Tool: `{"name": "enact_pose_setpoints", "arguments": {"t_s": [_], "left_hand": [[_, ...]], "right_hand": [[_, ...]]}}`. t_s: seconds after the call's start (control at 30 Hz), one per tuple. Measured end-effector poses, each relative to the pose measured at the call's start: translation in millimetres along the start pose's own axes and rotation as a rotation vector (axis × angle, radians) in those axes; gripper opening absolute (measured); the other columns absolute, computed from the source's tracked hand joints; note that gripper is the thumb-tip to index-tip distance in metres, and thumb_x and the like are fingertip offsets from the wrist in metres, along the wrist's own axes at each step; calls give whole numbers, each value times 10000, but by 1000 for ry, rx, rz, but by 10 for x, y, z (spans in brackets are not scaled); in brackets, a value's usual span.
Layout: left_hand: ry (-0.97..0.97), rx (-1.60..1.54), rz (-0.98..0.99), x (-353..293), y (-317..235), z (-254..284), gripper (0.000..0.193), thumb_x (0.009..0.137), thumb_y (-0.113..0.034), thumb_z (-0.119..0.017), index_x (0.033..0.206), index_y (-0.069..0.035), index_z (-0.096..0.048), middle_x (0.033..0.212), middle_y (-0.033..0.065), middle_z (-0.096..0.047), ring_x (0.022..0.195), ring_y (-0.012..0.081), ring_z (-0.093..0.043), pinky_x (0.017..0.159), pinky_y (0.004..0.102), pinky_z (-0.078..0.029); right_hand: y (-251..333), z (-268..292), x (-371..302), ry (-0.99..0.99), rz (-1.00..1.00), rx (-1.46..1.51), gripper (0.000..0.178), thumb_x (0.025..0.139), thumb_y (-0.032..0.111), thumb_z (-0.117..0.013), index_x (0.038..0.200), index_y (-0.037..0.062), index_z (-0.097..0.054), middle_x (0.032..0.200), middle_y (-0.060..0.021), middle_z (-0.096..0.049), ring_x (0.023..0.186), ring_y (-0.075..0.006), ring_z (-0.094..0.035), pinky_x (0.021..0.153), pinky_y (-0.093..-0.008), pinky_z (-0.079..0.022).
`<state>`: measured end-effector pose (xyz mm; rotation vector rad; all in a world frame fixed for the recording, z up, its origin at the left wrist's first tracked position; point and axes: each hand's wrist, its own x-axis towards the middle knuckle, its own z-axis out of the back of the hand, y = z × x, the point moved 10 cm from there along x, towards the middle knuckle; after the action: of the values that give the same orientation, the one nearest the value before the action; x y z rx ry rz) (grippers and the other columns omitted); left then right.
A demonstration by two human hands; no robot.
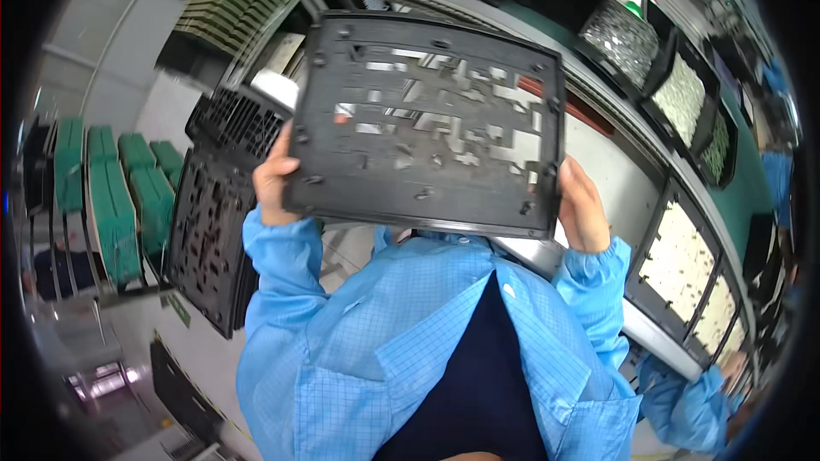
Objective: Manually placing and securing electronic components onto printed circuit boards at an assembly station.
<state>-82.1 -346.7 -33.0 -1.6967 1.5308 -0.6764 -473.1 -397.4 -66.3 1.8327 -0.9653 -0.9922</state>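
Black cut-out carrier plate (436,102) hung at twelve o'clock, the left hand (278,177) pinching its eight-o'clock edge between thumb and fingers, the right hand (584,205) likewise at four. Beyond, slotted black plates (212,243) stood at nine o'clock, green boxes (113,222) farther out.

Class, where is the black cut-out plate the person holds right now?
In the head view, the black plate is just above centre, held between the left hand at its left edge and the right hand at its right edge.

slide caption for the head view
Left hand and right hand hold a black rectangular tray with irregular cutouts by opposite sides.
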Motion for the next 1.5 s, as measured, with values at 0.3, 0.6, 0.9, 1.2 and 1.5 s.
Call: {"name": "enact_pose_setpoints", "arguments": {"t_s": [0.3, 0.6, 0.9, 1.2, 1.5], "left_hand": [[267, 380, 451, 1362, 1083, -527, 434, 1002, -323, -512, 1272, 17, -534, 1237, 84, -609, 1133, 175, -566, 984, 306, -439], [156, 519, 494, 1655, 1332, -542, 443, 1001, -359, -503, 1267, -7, -543, 1220, 73, -616, 1084, 175, -587, 940, 279, -460], [91, 454, 508, 1540, 1307, -490, 522, 974, -422, -519, 1286, -4, -543, 1212, 98, -619, 1090, 183, -582, 946, 316, -457], [-1235, 1610, -773, 1375, -1289, 512, 770, 844, -181, -561, 1477, 64, -197, 1523, 342, -98, 1396, 525, -128, 1116, 572, -243], [-1218, 1645, -661, 1887, -2263, 1691, 699, 818, -189, -584, 1419, 57, -326, 1314, 321, -498, 1158, 430, -555, 993, 456, -452]], "right_hand": [[-377, 817, -557, -508, 99, 136, 573, 846, -133, -437, 1408, -50, -357, 1206, -179, -609, 1105, -237, -605, 979, -327, -460], [-294, 815, -456, -581, 94, 149, 589, 847, -131, -431, 1423, -61, -330, 1245, -169, -582, 1120, -240, -598, 964, -326, -475], [-428, 879, -324, -532, 22, 26, 608, 888, -99, -477, 1460, -51, -277, 1339, -174, -508, 1206, -244, -520, 1018, -323, -405], [-392, 700, -345, -232, -14, -109, 746, 1000, 552, -356, 1531, 63, -170, 1579, -135, -177, 1434, -284, -221, 1140, -482, -216], [-235, 1097, -456, -503, 64, -169, 677, 998, 515, -411, 1494, 71, -287, 1543, -182, -266, 1384, -345, -332, 1089, -499, -318]]}}
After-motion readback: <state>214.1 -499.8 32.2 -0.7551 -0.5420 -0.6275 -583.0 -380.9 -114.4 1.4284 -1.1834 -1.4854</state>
